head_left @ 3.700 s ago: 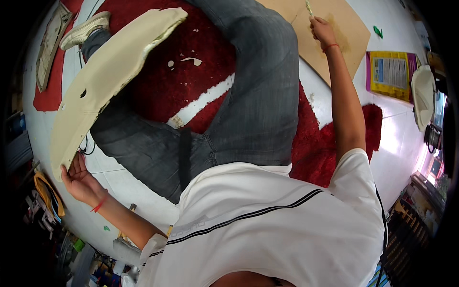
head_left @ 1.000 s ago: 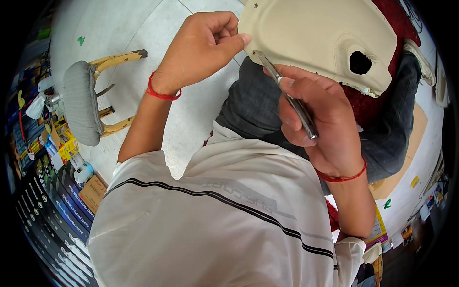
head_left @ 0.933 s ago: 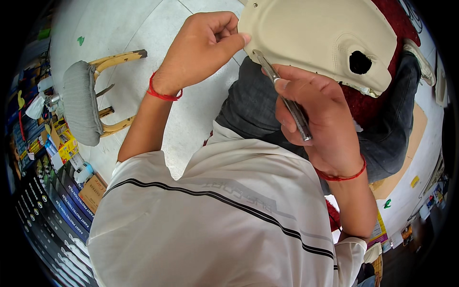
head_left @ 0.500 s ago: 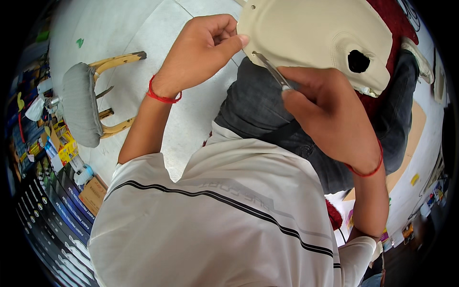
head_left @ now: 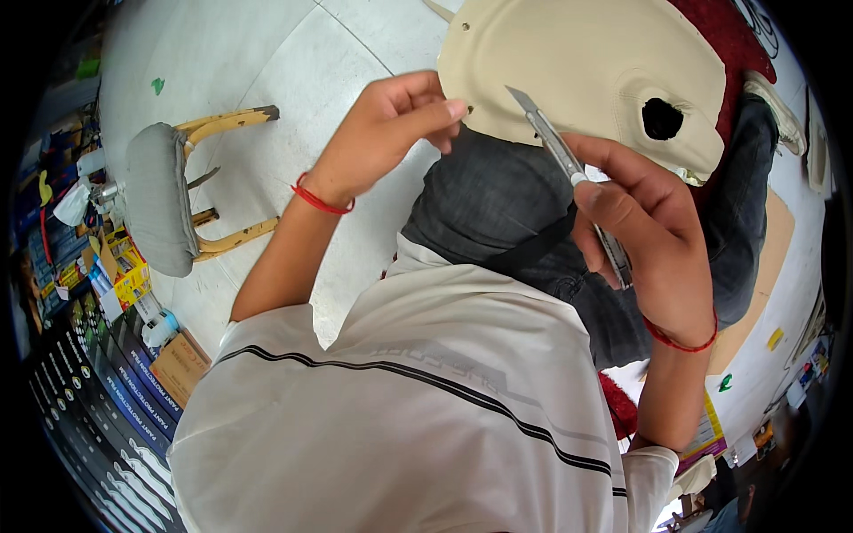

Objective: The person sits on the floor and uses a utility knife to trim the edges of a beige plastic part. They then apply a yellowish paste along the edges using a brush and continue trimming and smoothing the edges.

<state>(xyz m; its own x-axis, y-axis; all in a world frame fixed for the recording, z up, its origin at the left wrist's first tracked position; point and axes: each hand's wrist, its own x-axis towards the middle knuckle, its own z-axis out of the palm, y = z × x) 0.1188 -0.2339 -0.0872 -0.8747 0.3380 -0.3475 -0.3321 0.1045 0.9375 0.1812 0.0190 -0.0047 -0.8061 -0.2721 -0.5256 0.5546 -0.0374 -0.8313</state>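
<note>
A cream moulded leather-like panel (head_left: pixel 577 71) with a dark round hole (head_left: pixel 662 118) lies across my lap, over dark grey trousers. My left hand (head_left: pixel 391 133), a red string at its wrist, pinches the panel's near edge with thumb and fingertips. My right hand (head_left: pixel 649 240), also with a red string, is shut on a slim metal utility knife (head_left: pixel 569 164). The knife's blade points up and left and lies over the panel's edge, close to my left fingertips.
A grey-cushioned stool with yellow wooden legs (head_left: pixel 164 200) stands on the white floor to the left. Boxes and printed packages (head_left: pixel 124 275) crowd the far left. A red cloth (head_left: pixel 724 35) and a brown cardboard sheet (head_left: pixel 764 258) lie at the right.
My right hand came back from the cardboard sheet with the knife. Over the last second it shifted along the panel's edge, and the blade now points up over the panel. My left hand keeps its pinch.
</note>
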